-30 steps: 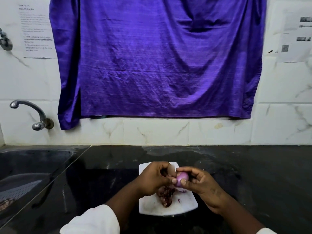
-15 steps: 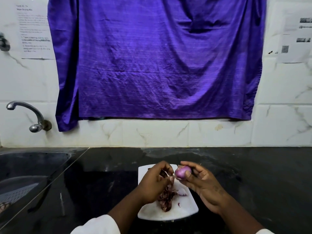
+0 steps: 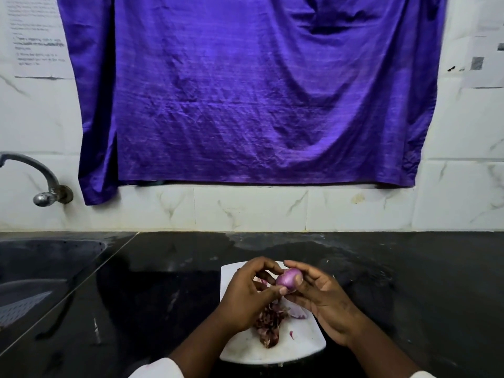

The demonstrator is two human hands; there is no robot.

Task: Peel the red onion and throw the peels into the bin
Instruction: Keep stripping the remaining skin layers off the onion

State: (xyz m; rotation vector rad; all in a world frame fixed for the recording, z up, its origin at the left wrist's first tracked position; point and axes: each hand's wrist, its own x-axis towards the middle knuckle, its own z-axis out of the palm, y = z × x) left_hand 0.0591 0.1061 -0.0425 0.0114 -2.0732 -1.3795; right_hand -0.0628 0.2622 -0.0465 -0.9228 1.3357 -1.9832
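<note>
Nearest the camera, two white sleeves (image 3: 161, 369) frame a white cutting board (image 3: 300, 347) that lies on the dark tabletop (image 3: 163, 296). A heap of dry, reddish-brown peels (image 3: 268, 323) sits on the board's middle, just below the hands, with a few paler scraps beside it.

Above the heap, the right hand (image 3: 324, 304) carries the red onion (image 3: 289, 278) clear of the board, its grip clamped round the bulb with the thumb on the near face and the fingers behind. The onion looks smooth and glossy, so most of the dry skin seems to be off. Its long axis runs roughly left to right, tilted up toward the right hand.

The left hand (image 3: 245, 298) meets the bulb from the left, fingers curled and thumb tip pinching at the lower left end. Whether a strip of skin lies under that thumb is too small to tell. The exposed end faces the left hand, so any further pull would likely go leftward and down toward the heap.

Farther off, a sink (image 3: 41, 263) sits at the left and a tap (image 3: 46, 184) juts from the tiled wall. A purple cloth (image 3: 259, 91) hangs above. No bin is in view.
</note>
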